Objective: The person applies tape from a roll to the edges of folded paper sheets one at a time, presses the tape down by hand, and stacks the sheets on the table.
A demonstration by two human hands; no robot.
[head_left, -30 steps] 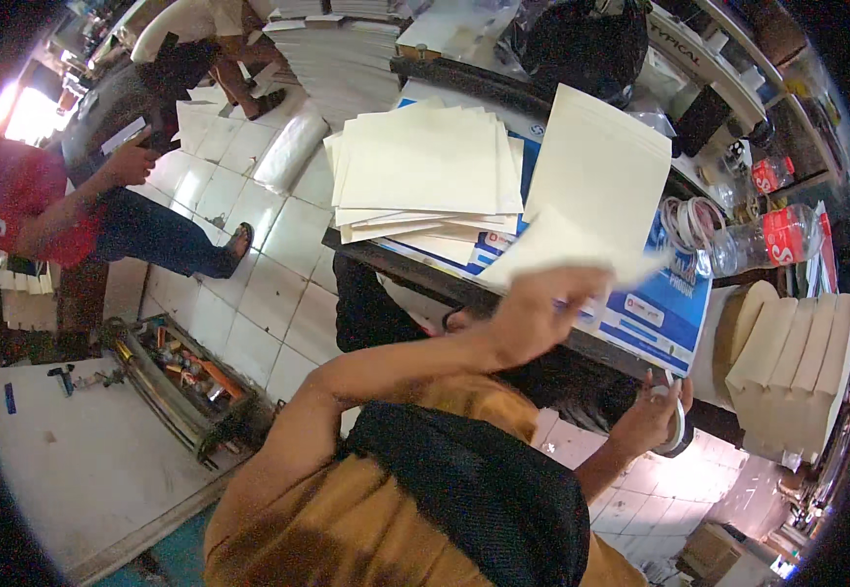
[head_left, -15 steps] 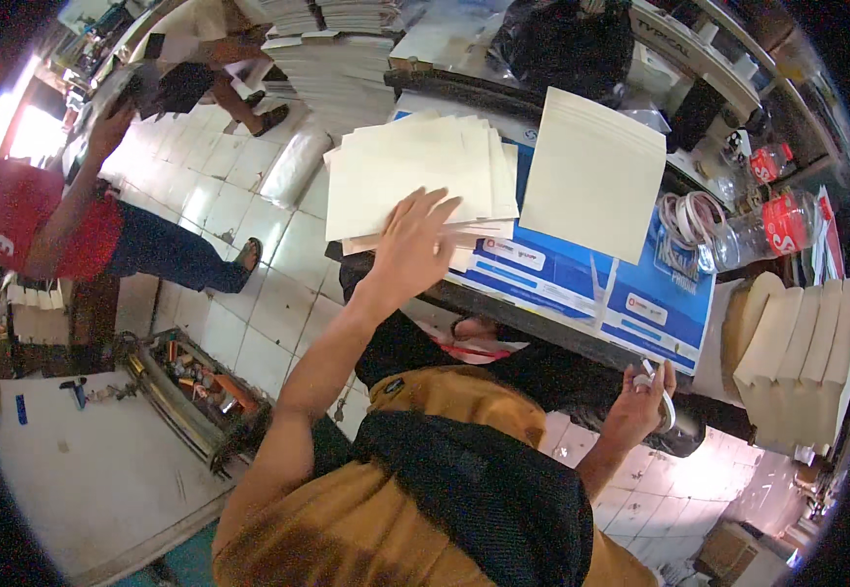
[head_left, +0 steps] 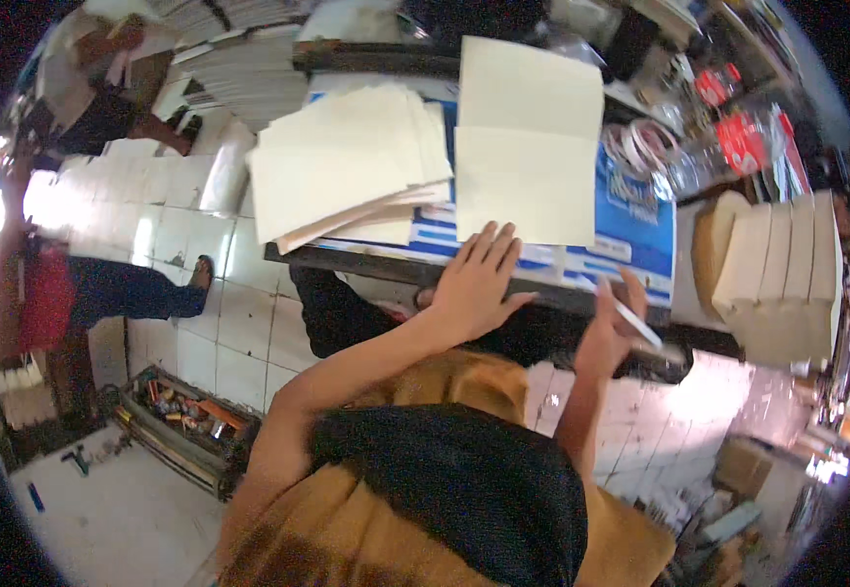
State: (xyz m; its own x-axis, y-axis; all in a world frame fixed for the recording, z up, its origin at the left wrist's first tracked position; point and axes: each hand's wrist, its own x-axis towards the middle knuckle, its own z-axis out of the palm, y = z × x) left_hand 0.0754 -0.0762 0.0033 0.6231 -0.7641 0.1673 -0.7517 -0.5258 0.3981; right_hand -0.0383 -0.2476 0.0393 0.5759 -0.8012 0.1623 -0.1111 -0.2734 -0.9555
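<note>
1. The right hand (head_left: 609,328) sits at the near edge of the work table (head_left: 366,262), toward its right corner. The fingers are closed around a thin white flat tool (head_left: 637,326), which points right and away from the paper, probably parked there for ready use.
2. The left hand (head_left: 477,284) lies flat and open, fingers spread, palm down on the near edge of the table. Its fingertips touch or nearly touch the near edge of the single folded cream paper sheet (head_left: 528,147); it grips nothing.
3. The folded sheet lies alone at the middle of the table on the blue-and-white printed table cover (head_left: 630,220), apparently set apart for handling one at a time.
4. The loose stack of cream paper sheets (head_left: 347,171) rests at the left end of the table, overhanging the near left corner, within the left hand's reach.
5. Beyond the right edge stand bound cream paper blocks (head_left: 772,269), upright and side by side.
</note>
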